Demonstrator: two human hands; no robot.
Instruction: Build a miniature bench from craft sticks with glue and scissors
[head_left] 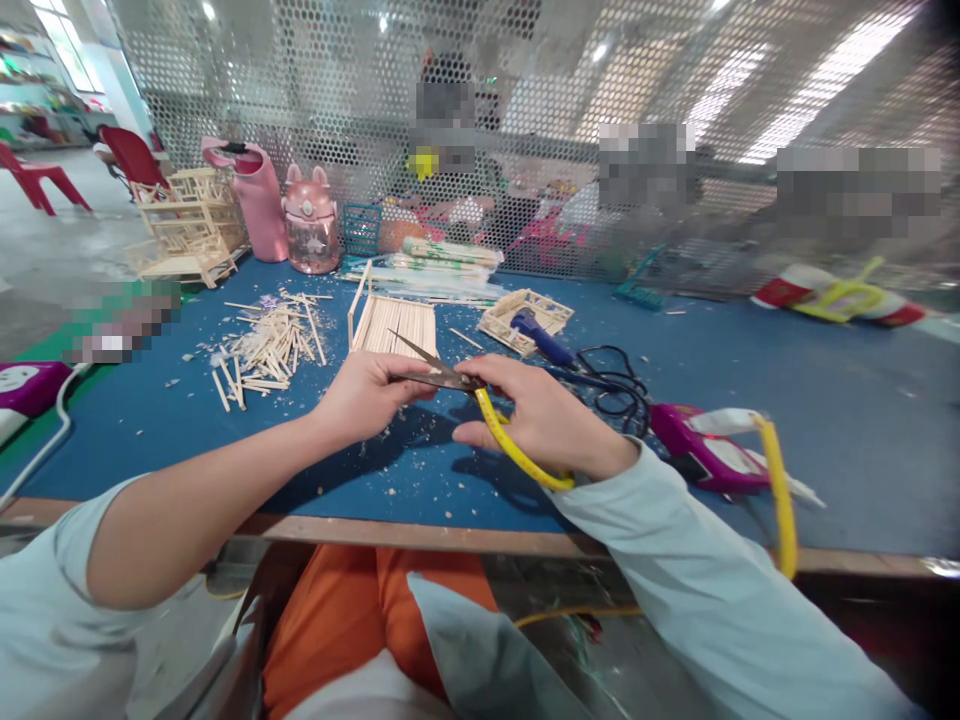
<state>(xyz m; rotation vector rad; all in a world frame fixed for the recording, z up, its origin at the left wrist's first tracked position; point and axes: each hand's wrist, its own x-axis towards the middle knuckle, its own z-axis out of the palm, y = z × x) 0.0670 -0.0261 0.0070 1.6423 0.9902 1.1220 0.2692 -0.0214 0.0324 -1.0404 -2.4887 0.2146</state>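
My right hand is closed on the scissors, whose yellow handles lie under the palm. The blades are spread and point left. Beside the lower blade, my left hand has its fingers pinched together; whatever they hold is too small to make out. Just beyond the blades lies a panel of wooden sticks with a raised frame on its left edge. A pile of cut sticks is spread to the left of it.
A blue glue gun with a black cord rests beside a small wooden frame. Purple power strips sit at both sides. A pink bottle, a clear bottle and a wooden model stand at the back left, before a perforated screen.
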